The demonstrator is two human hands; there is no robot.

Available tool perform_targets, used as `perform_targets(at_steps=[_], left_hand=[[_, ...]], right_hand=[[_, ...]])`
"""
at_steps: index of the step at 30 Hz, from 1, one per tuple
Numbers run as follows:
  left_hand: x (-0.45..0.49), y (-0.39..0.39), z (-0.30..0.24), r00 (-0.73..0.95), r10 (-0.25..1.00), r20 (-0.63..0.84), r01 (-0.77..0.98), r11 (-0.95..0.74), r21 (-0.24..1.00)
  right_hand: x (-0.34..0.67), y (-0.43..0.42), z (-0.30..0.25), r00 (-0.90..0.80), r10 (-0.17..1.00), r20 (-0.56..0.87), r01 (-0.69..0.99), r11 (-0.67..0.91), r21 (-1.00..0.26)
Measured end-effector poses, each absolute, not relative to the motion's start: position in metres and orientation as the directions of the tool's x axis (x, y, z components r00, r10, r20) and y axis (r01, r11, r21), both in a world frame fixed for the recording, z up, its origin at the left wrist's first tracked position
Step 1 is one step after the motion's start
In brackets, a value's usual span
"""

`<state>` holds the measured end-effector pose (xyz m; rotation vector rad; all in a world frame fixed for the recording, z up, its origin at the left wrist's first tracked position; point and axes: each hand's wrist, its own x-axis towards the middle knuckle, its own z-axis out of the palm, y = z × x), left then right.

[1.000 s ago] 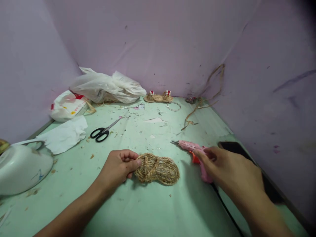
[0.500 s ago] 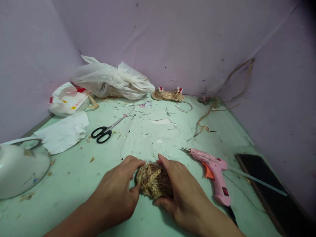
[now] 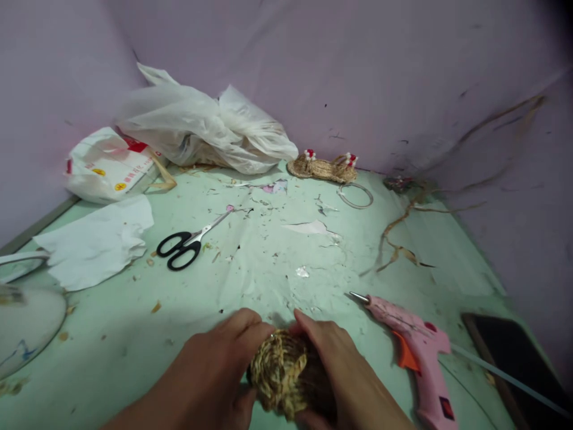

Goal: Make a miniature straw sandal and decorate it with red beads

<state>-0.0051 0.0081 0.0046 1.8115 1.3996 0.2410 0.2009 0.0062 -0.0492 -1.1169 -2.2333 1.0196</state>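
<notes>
Low in the head view, a small coiled straw sole (image 3: 280, 375) lies between my two hands. A pale twist of straw runs across its upper face. My left hand (image 3: 224, 364) grips its left edge, thumb low and fingers at the top. Around the right side closes my right hand (image 3: 344, 373), hiding part of the darker straw there. To the right of that hand rests a pink hot glue gun (image 3: 414, 340) with an orange trigger, its metal nozzle pointing up and left and a clear glue stick (image 3: 505, 376) sticking out behind.
Black-handled scissors (image 3: 190, 242) lie left of centre. Behind are a white plastic bag (image 3: 210, 128), a printed packet (image 3: 114, 170), a straw piece with red and white beads (image 3: 322, 169) and a wire ring (image 3: 355, 196). Dry strands (image 3: 398, 224) and a phone (image 3: 514, 352) sit right; crumpled paper (image 3: 101, 242) left.
The view has shifted, so the hands and straw sole sit lower in it and the glue gun farther right and lower. Both hands keep their hold on the sole.
</notes>
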Motion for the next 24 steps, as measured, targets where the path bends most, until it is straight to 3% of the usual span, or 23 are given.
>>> perform_targets(at_steps=[5, 10, 15, 19, 24], left_hand=[[-0.006, 0.007, 0.002, 0.354, 0.898, -0.26, 0.76, -0.114, 0.64], [-0.005, 0.011, 0.004, 0.376, 0.871, -0.316, 0.782, -0.115, 0.613], [-0.003, 0.016, 0.001, 0.351, 0.84, -0.413, 0.783, -0.022, 0.622], [-0.006, 0.018, 0.004, 0.41, 0.823, -0.393, 0.747, -0.056, 0.662], [-0.009, 0.018, 0.002, 0.428, 0.828, -0.363, 0.741, -0.091, 0.666]], right_hand=[[0.203, 0.0, -0.054, -0.536, 0.843, 0.042, 0.542, 0.382, -0.749], [0.203, 0.004, -0.041, -0.579, 0.815, -0.024, 0.567, 0.38, -0.731], [0.198, 0.011, -0.045, -0.616, 0.781, 0.108, 0.537, 0.516, -0.668], [0.196, 0.011, -0.049, -0.596, 0.774, 0.213, 0.516, 0.573, -0.637], [0.198, 0.01, -0.044, -0.641, 0.764, 0.075, 0.549, 0.524, -0.651]])
